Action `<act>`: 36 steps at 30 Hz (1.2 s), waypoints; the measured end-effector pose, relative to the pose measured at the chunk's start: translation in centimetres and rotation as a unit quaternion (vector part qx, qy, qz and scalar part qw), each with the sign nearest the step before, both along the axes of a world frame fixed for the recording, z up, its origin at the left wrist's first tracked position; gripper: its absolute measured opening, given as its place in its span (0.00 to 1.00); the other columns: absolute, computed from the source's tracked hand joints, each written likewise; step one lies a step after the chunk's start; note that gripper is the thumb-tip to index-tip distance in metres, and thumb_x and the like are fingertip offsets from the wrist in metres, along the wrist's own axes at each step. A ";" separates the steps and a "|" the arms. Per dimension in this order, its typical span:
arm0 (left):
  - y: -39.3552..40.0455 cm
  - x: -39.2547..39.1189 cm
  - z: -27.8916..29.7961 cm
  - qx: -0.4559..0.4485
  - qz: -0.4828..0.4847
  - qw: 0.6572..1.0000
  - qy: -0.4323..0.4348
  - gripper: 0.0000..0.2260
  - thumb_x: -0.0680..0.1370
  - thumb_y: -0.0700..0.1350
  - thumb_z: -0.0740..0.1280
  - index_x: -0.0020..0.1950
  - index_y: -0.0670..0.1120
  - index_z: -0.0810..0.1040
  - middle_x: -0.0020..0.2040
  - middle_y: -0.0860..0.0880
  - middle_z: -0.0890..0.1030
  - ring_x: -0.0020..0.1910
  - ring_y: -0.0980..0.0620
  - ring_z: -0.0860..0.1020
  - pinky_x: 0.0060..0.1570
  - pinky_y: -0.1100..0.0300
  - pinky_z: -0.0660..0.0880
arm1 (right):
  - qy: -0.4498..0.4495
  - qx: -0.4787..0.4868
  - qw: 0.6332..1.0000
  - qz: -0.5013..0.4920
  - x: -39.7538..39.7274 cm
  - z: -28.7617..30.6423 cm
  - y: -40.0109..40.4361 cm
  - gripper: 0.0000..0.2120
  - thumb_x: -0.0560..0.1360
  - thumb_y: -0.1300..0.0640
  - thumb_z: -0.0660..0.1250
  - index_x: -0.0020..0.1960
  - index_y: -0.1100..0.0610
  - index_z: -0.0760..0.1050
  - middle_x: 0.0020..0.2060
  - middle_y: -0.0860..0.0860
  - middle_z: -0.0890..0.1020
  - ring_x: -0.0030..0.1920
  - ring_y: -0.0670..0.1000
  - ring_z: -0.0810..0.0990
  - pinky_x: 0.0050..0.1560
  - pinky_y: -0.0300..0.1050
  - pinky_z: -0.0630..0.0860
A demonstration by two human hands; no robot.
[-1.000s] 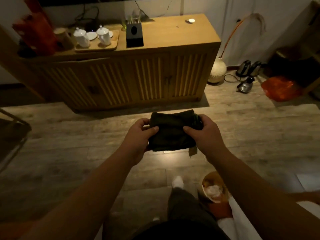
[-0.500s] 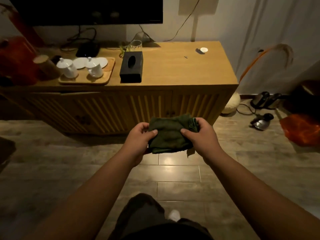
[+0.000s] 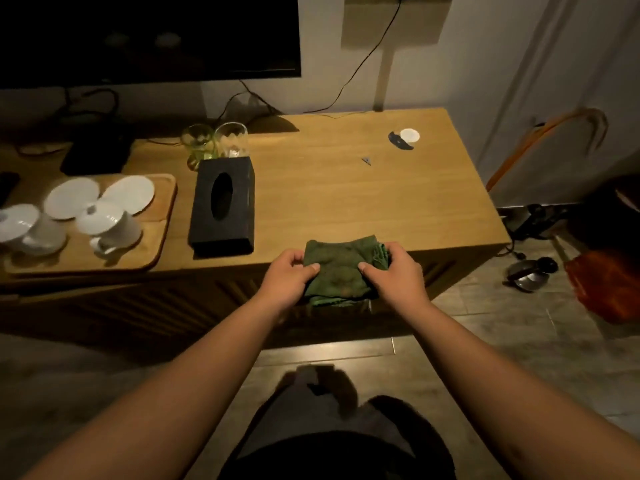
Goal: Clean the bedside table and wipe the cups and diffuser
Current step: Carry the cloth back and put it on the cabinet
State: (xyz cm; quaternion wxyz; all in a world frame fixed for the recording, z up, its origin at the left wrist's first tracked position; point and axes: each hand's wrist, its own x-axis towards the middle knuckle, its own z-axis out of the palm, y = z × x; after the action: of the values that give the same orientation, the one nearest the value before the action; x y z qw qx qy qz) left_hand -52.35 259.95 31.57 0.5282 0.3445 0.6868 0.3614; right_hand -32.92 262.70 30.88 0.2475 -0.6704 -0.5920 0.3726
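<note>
Both hands, left hand (image 3: pixel 289 273) and right hand (image 3: pixel 398 271), hold the folded green cloth (image 3: pixel 341 270) at the worktop (image 3: pixel 346 199) edge; fingers clamped on it, ready for wiping.

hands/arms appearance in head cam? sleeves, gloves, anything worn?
Left hand and right hand are bare: no gloves, and no rings, watch or wristbands show. Both forearms are bare as far as the frame's lower corners; no sleeve shows. No markings or cables.
</note>
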 end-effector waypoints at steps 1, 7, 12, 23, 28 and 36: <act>2.1 -0.3 -0.6 -0.005 -0.001 1.000 0.002 0.04 0.77 0.41 0.68 0.51 0.43 0.75 0.47 0.44 0.82 0.45 0.49 0.81 0.38 0.60 0.76 | -0.007 -0.006 1.000 0.001 -0.5 -0.6 2.0 0.13 0.71 0.47 0.72 0.51 0.48 0.72 0.40 0.41 0.79 0.41 0.45 0.78 0.34 0.35 0.72; 12.0 -1.1 -4.6 -0.038 0.038 0.998 0.030 0.02 0.77 0.42 0.67 0.48 0.46 0.75 0.46 0.46 0.81 0.42 0.51 0.80 0.36 0.60 0.73 | -0.141 -0.047 0.988 0.047 -2.4 -4.2 12.8 0.17 0.73 0.41 0.67 0.51 0.52 0.67 0.39 0.52 0.79 0.38 0.56 0.78 0.36 0.53 0.79; 17.3 -1.3 -8.1 -0.059 0.025 0.990 0.123 0.04 0.77 0.44 0.67 0.48 0.45 0.74 0.46 0.47 0.79 0.45 0.49 0.77 0.44 0.56 0.73 | -0.228 -0.045 0.967 0.105 -2.7 -7.2 18.9 0.18 0.74 0.38 0.64 0.50 0.51 0.65 0.37 0.53 0.79 0.38 0.59 0.77 0.33 0.48 0.73; 20.8 -1.3 -10.4 -0.154 -0.099 0.919 0.349 0.11 0.75 0.54 0.66 0.52 0.51 0.69 0.47 0.47 0.77 0.44 0.45 0.76 0.42 0.55 0.70 | -0.230 -0.104 0.950 0.185 -2.2 -10.9 23.4 0.21 0.72 0.38 0.66 0.48 0.52 0.62 0.39 0.54 0.78 0.40 0.60 0.78 0.35 0.47 0.71; 22.3 -1.0 -8.8 -0.075 -0.154 0.883 0.438 0.29 0.74 0.56 0.67 0.70 0.52 0.60 0.68 0.47 0.67 0.63 0.45 0.70 0.55 0.48 0.72 | -0.239 -0.034 0.959 0.151 -1.7 -9.8 23.1 0.31 0.67 0.32 0.67 0.60 0.51 0.66 0.50 0.50 0.78 0.50 0.56 0.78 0.45 0.52 0.77; 25.4 -0.1 -4.8 0.077 -0.296 0.798 0.519 0.37 0.72 0.69 0.52 0.76 0.58 0.44 0.79 0.48 0.45 0.77 0.41 0.46 0.68 0.39 0.59 | -0.333 0.005 0.932 0.141 1.0 -6.4 22.5 0.44 0.68 0.24 0.50 0.76 0.47 0.50 0.78 0.52 0.53 0.75 0.57 0.55 0.67 0.61 0.61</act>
State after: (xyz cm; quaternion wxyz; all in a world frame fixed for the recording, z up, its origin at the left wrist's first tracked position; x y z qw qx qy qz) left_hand -52.45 285.39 26.77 0.1457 0.7062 0.6929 0.0065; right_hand -31.96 285.20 24.49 -0.0155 -0.6646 -0.7305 0.1561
